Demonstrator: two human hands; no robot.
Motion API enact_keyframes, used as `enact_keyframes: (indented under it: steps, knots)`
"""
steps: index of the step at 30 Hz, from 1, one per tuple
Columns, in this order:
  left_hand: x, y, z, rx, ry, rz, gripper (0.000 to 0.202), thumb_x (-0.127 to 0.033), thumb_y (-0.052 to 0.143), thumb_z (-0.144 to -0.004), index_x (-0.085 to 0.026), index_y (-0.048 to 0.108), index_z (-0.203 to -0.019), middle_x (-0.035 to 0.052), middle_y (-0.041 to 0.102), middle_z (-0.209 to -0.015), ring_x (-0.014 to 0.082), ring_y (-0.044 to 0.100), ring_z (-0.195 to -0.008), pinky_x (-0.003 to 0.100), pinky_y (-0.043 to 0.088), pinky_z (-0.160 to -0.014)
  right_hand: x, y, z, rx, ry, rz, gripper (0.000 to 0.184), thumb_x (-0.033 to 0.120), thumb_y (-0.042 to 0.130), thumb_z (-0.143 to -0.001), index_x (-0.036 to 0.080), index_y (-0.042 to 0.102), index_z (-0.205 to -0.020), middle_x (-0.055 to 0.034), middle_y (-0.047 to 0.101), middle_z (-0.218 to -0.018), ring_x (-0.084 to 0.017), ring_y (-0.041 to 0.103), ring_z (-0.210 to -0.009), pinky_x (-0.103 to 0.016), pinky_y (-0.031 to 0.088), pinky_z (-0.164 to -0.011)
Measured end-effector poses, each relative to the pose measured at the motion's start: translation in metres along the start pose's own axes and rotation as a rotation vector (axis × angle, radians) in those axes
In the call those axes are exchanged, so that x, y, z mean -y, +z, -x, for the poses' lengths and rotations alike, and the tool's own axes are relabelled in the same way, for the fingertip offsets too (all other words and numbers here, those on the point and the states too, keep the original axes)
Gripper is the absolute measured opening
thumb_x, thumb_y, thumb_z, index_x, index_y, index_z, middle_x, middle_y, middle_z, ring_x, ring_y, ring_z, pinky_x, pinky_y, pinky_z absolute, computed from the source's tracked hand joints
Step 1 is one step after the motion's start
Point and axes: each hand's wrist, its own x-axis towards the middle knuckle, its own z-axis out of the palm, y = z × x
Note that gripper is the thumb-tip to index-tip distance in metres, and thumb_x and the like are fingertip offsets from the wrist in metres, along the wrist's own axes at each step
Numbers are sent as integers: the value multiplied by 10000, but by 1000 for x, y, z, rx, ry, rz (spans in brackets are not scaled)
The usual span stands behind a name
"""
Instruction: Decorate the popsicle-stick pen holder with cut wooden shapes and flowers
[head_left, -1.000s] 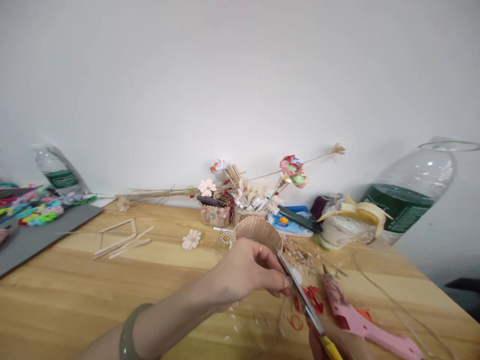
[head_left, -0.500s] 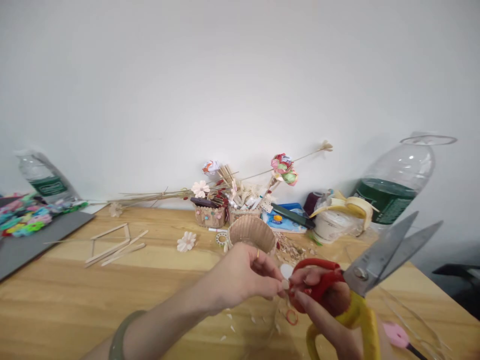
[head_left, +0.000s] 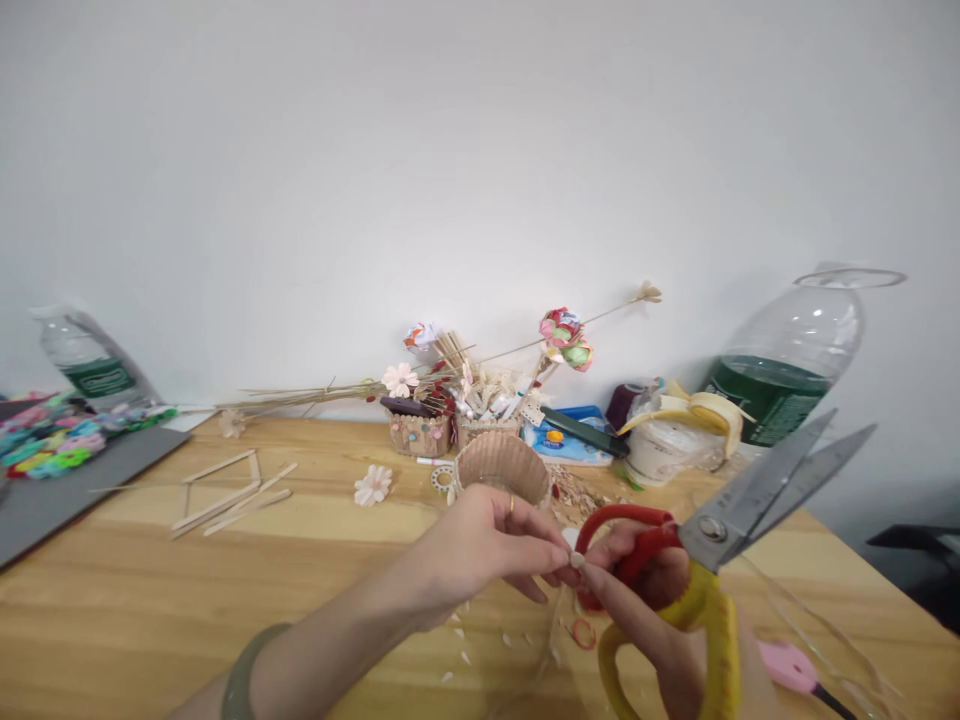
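A small pale round piece point(head_left: 577, 560) is pinched between the thumb and fingers of my left hand point(head_left: 480, 545). My right hand point(head_left: 637, 620) meets it there, a fingertip against the piece. Hooked through the fingers of that hand is a pair of scissors point(head_left: 739, 515), one handle loop red and the other yellow. Their metal blades point up and right, slightly parted. Just behind my left hand stands a round ridged basket point(head_left: 502, 465), its lower part hidden by the hand.
Wooden sticks point(head_left: 225, 490) and a pale flower point(head_left: 373, 486) lie to the left. Small decorated boxes point(head_left: 420, 435) with dried and paper flowers stand along the wall. A peeled banana skin point(head_left: 701, 410) rests near a large bottle point(head_left: 780, 370). A pink-handled tool point(head_left: 786, 668) lies front right.
The scissors and my right hand have shifted a little left, and the blades have closed slightly. My right fingertip has come up against the pale piece. My left hand has barely moved.
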Motion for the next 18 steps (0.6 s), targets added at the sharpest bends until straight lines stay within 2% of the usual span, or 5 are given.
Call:
enact_keyframes:
  steps: [6, 11, 15, 17, 18]
  knots:
    - [3, 3, -1, -55, -10, 67, 236, -267, 789, -507, -117, 673, -647, 12, 637, -611, 108, 569, -594, 228, 450, -550, 4, 1, -1, -30, -1, 4, 287, 390, 725, -627, 199, 510, -614, -9, 564, -589, -154, 568, -554, -266, 485, -521]
    - [4, 5, -2, -104, 35, 129, 260, -299, 803, -507, -110, 666, -622, 24, 656, -612, 100, 570, -576, 221, 442, -545, -3, 0, 1, -8, -13, -2, 287, 420, 716, -655, 189, 552, -698, -25, 584, -658, -157, 572, -571, -267, 490, -514]
    - [2, 6, -1, -132, 34, 173, 248, -285, 805, -494, -113, 665, -606, 29, 663, -601, 103, 572, -565, 220, 442, -527, -10, 0, 7, -48, -33, 3, 317, 450, 726, -635, 192, 557, -707, -39, 601, -724, -171, 595, -630, -268, 502, -540]
    - [1, 7, -1, -140, 38, 191, 219, -264, 794, -509, -114, 667, -606, 28, 662, -594, 102, 573, -563, 212, 443, -512, -11, -3, 12, -45, 5, 20, 335, 481, 703, -653, 195, 549, -732, -32, 600, -703, -169, 594, -610, -264, 494, -521]
    - [1, 6, -1, -145, 39, 200, 209, -255, 791, -513, -115, 667, -606, 29, 663, -591, 103, 576, -567, 206, 443, -502, -12, -6, 14, 2, 41, 29, 335, 496, 676, -683, 196, 549, -760, -26, 598, -691, -161, 585, -581, -263, 488, -507]
